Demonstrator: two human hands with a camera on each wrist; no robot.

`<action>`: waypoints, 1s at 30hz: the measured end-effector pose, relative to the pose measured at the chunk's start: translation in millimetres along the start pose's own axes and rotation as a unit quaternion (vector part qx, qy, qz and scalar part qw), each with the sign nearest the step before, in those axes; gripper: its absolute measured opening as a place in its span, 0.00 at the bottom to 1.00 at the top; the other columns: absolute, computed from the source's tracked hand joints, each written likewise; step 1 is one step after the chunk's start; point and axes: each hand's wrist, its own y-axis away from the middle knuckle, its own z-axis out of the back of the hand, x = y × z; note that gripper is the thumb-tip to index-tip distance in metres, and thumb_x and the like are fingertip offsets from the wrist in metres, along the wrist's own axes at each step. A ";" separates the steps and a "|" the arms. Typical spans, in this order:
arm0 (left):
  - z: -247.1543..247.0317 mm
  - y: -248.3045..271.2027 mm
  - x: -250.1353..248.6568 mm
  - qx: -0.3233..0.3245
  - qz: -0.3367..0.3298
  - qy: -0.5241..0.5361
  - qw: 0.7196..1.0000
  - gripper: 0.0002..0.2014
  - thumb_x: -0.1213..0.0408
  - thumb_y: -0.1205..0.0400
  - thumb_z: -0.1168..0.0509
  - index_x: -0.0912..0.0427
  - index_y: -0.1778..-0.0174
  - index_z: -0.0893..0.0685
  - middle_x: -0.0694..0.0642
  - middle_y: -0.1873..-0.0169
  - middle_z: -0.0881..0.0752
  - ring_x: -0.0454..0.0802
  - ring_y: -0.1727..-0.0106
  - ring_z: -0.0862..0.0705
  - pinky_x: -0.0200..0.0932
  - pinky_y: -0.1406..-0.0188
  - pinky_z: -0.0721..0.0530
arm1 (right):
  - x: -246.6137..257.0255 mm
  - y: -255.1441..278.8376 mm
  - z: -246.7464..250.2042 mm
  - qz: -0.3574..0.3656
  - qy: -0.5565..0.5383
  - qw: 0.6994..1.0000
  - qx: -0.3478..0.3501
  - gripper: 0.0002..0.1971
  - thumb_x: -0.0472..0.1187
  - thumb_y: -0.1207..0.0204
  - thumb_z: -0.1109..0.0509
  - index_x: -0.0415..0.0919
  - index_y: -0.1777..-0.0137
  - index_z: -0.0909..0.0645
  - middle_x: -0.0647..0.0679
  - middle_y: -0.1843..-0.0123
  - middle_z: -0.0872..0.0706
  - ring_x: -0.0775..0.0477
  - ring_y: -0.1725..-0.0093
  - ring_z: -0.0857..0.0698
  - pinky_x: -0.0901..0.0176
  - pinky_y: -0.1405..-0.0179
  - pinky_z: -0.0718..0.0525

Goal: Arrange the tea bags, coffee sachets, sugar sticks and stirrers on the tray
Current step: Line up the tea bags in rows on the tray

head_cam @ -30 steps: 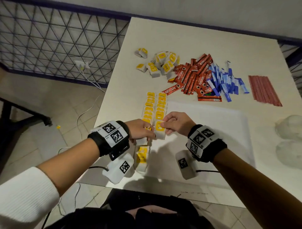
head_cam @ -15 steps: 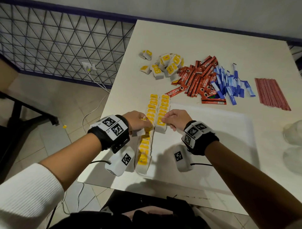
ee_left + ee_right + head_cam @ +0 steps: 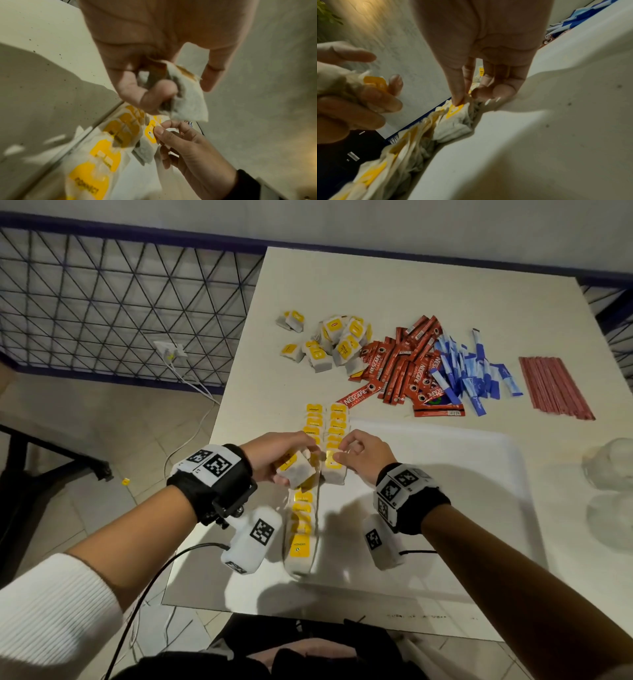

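Head: tea-bag step. Left hand (image 3: 274, 455) gripping a tea bag (image 3: 297, 470) over the rows (image 3: 301, 518) at tray (image 3: 462, 508) left edge.
Left wrist: bag pinched, clear of the row.
Right wrist: right hand (image 3: 481, 75) pinching a laid bag's tag (image 3: 454, 110). Next, probably: seat the held bag in line.
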 end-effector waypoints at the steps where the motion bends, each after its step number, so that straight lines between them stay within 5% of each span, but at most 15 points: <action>1: 2.1 -0.4 0.4 0.001 0.000 0.008 1.000 0.09 0.60 0.17 0.41 0.55 0.60 0.18 0.47 0.70 0.15 0.44 0.73 0.21 0.30 0.86 0.25 | 0.1 0.2 0.5 0.001 -0.001 1.000 -0.005 0.12 0.41 0.30 0.24 0.51 0.66 0.26 0.55 0.74 0.28 0.46 0.66 0.25 0.48 0.53 0.20; 6: 9.6 -3.7 1.4 0.024 0.005 0.106 0.994 0.06 0.69 0.27 0.36 0.56 0.57 0.19 0.52 0.52 0.20 0.49 0.53 0.21 0.36 0.73 0.14 | 10.3 8.4 9.4 0.002 -0.024 0.999 -0.027 0.09 0.48 0.26 0.28 0.46 0.56 0.25 0.52 0.69 0.25 0.47 0.63 0.22 0.53 0.55 0.22; 9: 9.6 -8.4 1.9 0.026 -0.017 0.146 0.989 0.13 0.80 0.27 0.40 0.58 0.55 0.19 0.58 0.51 0.25 0.51 0.50 0.27 0.39 0.70 0.12 | 25.5 21.5 15.2 0.009 -0.093 0.996 0.015 0.08 0.51 0.23 0.33 0.50 0.60 0.23 0.49 0.65 0.21 0.49 0.67 0.23 0.53 0.64 0.24; 12: 5.7 -9.6 -1.1 0.038 -0.035 0.171 0.984 0.17 0.85 0.23 0.43 0.58 0.52 0.19 0.60 0.52 0.24 0.53 0.48 0.25 0.42 0.67 0.10 | 36.5 34.6 18.6 0.008 -0.106 0.991 0.082 0.09 0.52 0.26 0.30 0.48 0.58 0.20 0.47 0.62 0.18 0.47 0.63 0.20 0.50 0.59 0.20; 16: -1.4 -7.0 -7.0 0.056 -0.051 0.196 0.978 0.17 0.85 0.22 0.41 0.60 0.45 0.22 0.61 0.55 0.17 0.52 0.55 0.17 0.44 0.65 0.10 | 37.5 39.4 22.8 0.007 -0.113 0.989 0.093 0.08 0.45 0.29 0.25 0.45 0.60 0.22 0.48 0.63 0.18 0.46 0.62 0.18 0.50 0.53 0.17; 20: -6.4 -7.0 -9.3 0.029 -0.073 0.162 0.984 0.14 0.82 0.24 0.36 0.58 0.53 0.21 0.56 0.63 0.13 0.46 0.67 0.12 0.40 0.72 0.12 | 36.1 41.0 29.3 0.005 -0.133 0.986 0.097 0.10 0.38 0.29 0.25 0.44 0.61 0.26 0.47 0.65 0.20 0.48 0.65 0.19 0.57 0.60 0.18; 26: -15.6 -2.2 -14.8 0.008 -0.104 0.077 0.992 0.11 0.77 0.25 0.32 0.56 0.62 0.23 0.48 0.83 0.20 0.39 0.84 0.24 0.30 0.83 0.23 | 33.4 46.7 37.1 0.036 -0.103 0.986 0.124 0.06 0.42 0.26 0.28 0.46 0.59 0.23 0.50 0.63 0.19 0.55 0.63 0.20 0.63 0.61 0.21; 30: -19.1 2.0 -13.5 0.016 -0.108 0.113 0.988 0.06 0.73 0.23 0.33 0.57 0.59 0.20 0.50 0.79 0.17 0.42 0.82 0.22 0.31 0.84 0.27 | 31.5 50.0 42.9 0.046 -0.120 0.987 0.099 0.08 0.41 0.25 0.28 0.47 0.65 0.22 0.52 0.62 0.18 0.56 0.63 0.21 0.70 0.64 0.22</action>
